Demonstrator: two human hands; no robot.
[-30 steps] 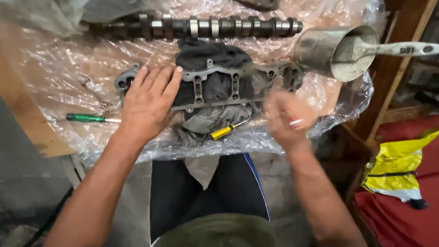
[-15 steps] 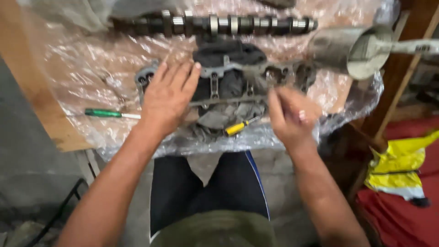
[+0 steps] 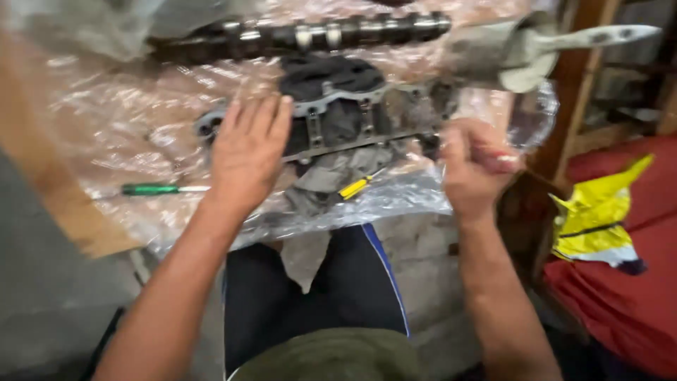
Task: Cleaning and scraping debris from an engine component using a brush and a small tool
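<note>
Here, left hand [image 3: 248,152] flat — fingers spread — on metal casting [image 3: 338,120], right hand [image 3: 474,164] fisted on red-handled tool [image 3: 506,158] beside it

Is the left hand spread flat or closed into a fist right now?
Spread flat. The left hand lies palm down with fingers extended on the grey metal engine part, unlike the right hand, which is curled into a fist.

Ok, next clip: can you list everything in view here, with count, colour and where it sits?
camshaft: 1, dark metal, top of the bench
metal engine part: 1, grey, bench centre
plastic sheet: 1, clear, covering the bench
green-handled screwdriver: 1, left, on the sheet
yellow-handled screwdriver: 1, below the engine part
grey rag: 1, under the engine part
can with brush: 1, grey, top right
yellow bag: 1, right, on red cloth
left hand: flat on the engine part
right hand: fisted around a thin red tool at its right end
</note>
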